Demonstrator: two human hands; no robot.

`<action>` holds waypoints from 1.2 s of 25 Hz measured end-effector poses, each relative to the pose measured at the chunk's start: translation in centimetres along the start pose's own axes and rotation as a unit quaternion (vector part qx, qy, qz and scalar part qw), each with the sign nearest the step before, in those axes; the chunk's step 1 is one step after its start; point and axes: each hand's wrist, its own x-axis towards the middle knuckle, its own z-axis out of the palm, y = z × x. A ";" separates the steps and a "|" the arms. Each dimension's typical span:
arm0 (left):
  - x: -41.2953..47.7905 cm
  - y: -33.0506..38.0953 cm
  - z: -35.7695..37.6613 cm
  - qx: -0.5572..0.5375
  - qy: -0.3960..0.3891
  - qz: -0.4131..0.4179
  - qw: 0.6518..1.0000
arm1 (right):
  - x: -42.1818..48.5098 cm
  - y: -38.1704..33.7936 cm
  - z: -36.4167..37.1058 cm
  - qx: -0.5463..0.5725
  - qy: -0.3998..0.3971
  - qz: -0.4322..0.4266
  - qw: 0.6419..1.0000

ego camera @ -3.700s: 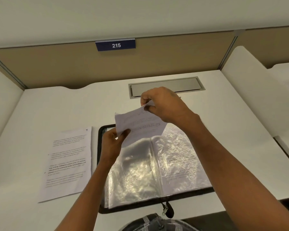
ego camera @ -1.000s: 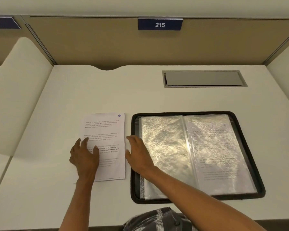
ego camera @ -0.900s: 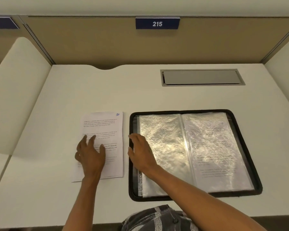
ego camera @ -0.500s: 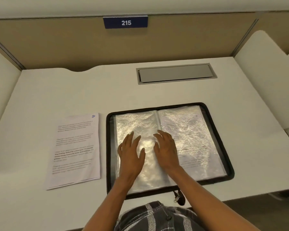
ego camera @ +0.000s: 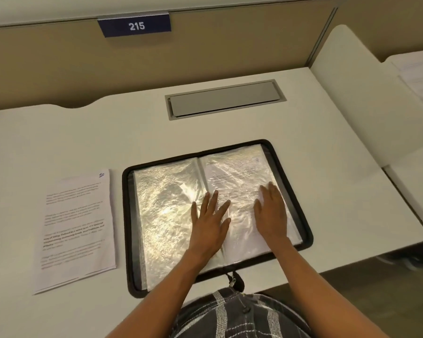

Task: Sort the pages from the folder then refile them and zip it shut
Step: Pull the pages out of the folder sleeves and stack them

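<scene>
Lying open on the table (ego camera: 59, 132), zip folder (ego camera: 306, 230): left grip (ego camera: 209, 223) flat by the spine, right grip (ego camera: 270, 213) flat on the right-hand sleeve (ego camera: 239, 172), fingers straight. Sleeves look thin, slick, floppy; the page inside is probably best pinched at its top edge. Loose sheet (ego camera: 76, 228) lies just left.

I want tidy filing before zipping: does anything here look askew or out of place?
Only the white printed sheet marked 10 lies loose on the white desk, slightly tilted, left of the open black zip folder.
</scene>
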 end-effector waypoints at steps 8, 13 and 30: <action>-0.3 0.0 0.2 0.028 0.002 -0.013 1.000 | 3.1 2.0 -3.4 0.087 0.039 0.124 0.988; -0.4 0.1 0.1 0.024 0.012 -0.012 1.000 | 3.7 1.8 -4.8 0.046 0.043 0.139 0.988; 2.3 1.1 -10.5 -0.532 0.086 -0.237 0.808 | 0.1 -13.2 -7.9 0.156 -0.184 -0.025 0.970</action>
